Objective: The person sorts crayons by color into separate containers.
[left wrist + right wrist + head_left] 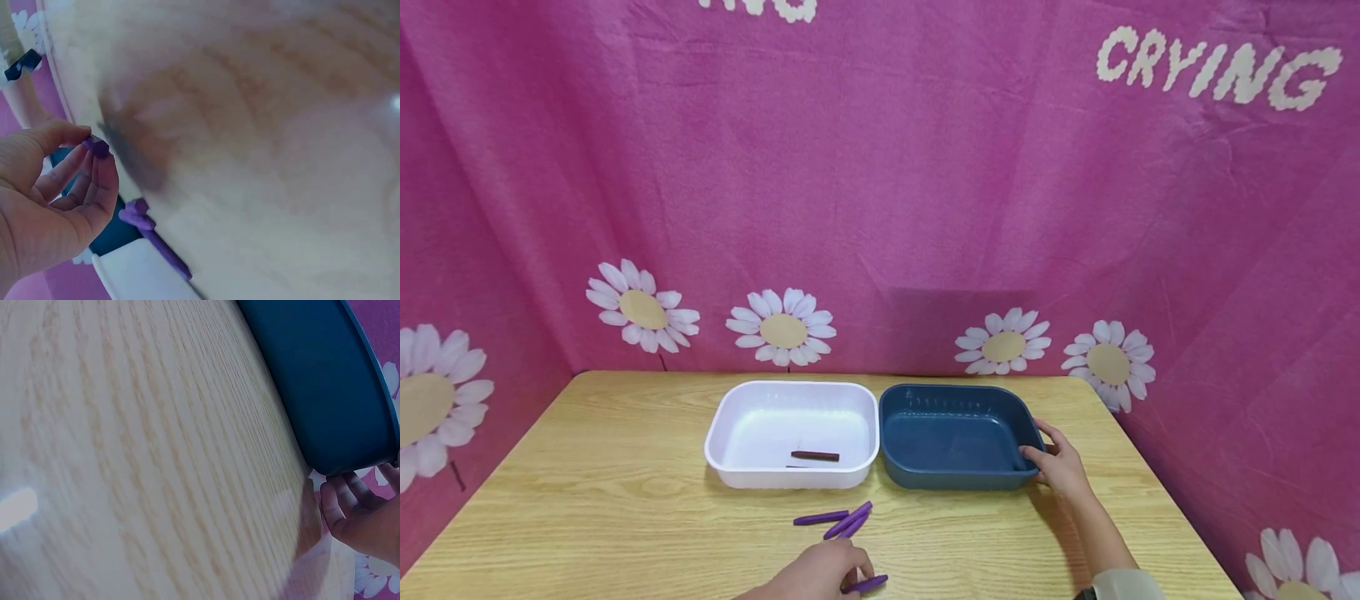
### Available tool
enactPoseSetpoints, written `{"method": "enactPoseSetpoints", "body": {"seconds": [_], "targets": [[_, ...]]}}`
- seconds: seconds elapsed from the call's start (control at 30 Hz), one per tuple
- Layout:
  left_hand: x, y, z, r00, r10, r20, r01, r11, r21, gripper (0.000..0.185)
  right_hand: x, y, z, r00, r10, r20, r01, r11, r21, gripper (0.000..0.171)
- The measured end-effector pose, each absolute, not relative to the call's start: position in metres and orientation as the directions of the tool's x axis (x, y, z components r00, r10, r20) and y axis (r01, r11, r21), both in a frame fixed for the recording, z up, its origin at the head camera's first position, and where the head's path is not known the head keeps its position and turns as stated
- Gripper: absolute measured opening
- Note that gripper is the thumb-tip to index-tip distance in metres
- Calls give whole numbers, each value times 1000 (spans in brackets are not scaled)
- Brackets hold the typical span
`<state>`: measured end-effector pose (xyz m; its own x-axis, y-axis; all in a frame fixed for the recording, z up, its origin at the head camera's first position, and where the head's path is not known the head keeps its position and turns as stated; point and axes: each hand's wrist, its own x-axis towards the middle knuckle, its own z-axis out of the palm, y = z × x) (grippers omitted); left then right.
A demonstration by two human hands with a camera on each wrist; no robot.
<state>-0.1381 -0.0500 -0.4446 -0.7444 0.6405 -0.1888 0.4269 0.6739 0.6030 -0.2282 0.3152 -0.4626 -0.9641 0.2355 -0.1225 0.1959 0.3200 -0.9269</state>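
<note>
My left hand (856, 577) is at the table's near edge and pinches a purple crayon (869, 583) between thumb and fingers; the left wrist view shows the crayon's end (97, 147) at my fingertips (105, 164). Just beyond it, three more purple crayons (842, 520) lie loose on the wood (150, 230). My right hand (1039, 448) grips the right end of the blue tray (955, 437), thumb over the rim; its fingers (351, 499) curl under the tray's corner (325, 381). A white tray (790, 398) stands left of the blue one and touches it, with a brown crayon (815, 456) inside.
The two trays sit mid-table on a light wooden top (610, 500). A pink daisy-print cloth (880, 208) closes the back and both sides. The blue tray holds nothing that I can see.
</note>
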Motion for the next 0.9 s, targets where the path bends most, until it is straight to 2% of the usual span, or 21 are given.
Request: {"method": "enactPoseSetpoints", "body": {"seconds": [0.17, 0.47, 0.7, 0.9], "targets": [[-141, -55, -434, -745, 659, -106, 448, 611, 653, 10, -228, 315, -462, -963, 239, -122, 197, 320, -927, 62], [-152, -60, -416, -786, 613, 84, 513, 570, 642, 15, -227, 315, -461, -964, 233, -128, 198, 307, -931, 63], [-163, -61, -402, -807, 577, 126, 487, 529, 695, 18, -228, 313, -463, -959, 250, -132, 202, 279, -939, 61], [-174, -61, -393, -802, 571, 178, 527, 534, 662, 17, -228, 311, -465, -954, 275, -123, 198, 265, -944, 60]]}}
